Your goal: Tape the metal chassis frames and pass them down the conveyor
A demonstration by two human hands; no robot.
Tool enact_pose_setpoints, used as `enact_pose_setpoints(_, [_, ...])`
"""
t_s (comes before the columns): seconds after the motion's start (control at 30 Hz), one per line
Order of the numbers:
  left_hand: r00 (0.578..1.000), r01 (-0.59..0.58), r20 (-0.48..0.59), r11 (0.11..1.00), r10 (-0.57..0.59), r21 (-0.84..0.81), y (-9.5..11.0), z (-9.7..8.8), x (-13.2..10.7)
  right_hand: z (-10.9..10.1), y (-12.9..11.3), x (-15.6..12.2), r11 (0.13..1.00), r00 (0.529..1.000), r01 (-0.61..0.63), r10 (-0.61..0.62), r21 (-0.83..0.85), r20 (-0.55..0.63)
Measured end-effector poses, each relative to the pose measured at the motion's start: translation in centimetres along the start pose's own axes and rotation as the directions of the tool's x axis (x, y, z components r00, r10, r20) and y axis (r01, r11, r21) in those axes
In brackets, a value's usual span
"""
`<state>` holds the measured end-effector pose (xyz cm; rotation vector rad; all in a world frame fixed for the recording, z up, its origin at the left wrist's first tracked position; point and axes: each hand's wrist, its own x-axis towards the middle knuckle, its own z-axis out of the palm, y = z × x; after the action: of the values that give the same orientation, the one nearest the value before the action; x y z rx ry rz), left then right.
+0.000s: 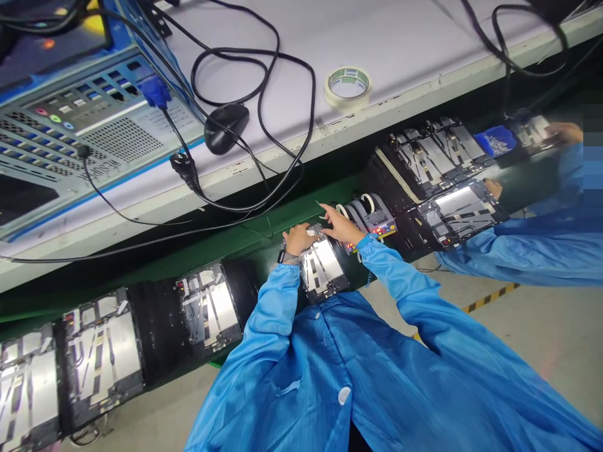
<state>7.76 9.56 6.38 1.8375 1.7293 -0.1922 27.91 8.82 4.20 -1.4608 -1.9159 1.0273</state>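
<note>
Left hand (298,239) curled over the far edge of an opened tablet housing (323,269), grip narrow, can't tell if it's holding anything. Right hand (343,225) just beside it, fingers extended, grip open. Housing lies on a black conveyor belt (155,320). Likely light but fragile with exposed flex cables; best taken by the frame edges. Beyond: tape dispenser (372,216), then desk (377,37) with PC case (94,132), mouse (226,129), masking tape roll (347,86). Far right, a co-worker's hand (563,133).

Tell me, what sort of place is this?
It looks like an electronics factory assembly line: open device housings lie on a black conveyor belt, someone wears a blue antistatic smock, and a tape dispenser sits among them.
</note>
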Motion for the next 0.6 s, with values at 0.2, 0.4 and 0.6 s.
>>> enact_pose_setpoints(0.2, [0.998, 0.060, 0.040, 0.996, -0.057, -0.059, -0.1, -0.6, 1.1, -0.4, -0.1, 1.1, 0.999, 0.999, -0.031, 0.030, 0.016, 0.033])
enact_pose_setpoints(0.4, [0.996, 0.060, 0.074, 0.991, -0.052, -0.117, -0.6, -0.8, 1.6, 0.6, -0.9, 0.5, 0.990, 0.998, 0.051, -0.048, -0.132, 0.031])
enact_pose_setpoints(0.6, [0.992, 0.096, 0.098, 0.983, -0.081, -0.158, -0.8, -1.0, 2.0, -0.4, -1.1, 1.4, 0.986, 0.998, 0.056, -0.053, -0.157, 0.019])
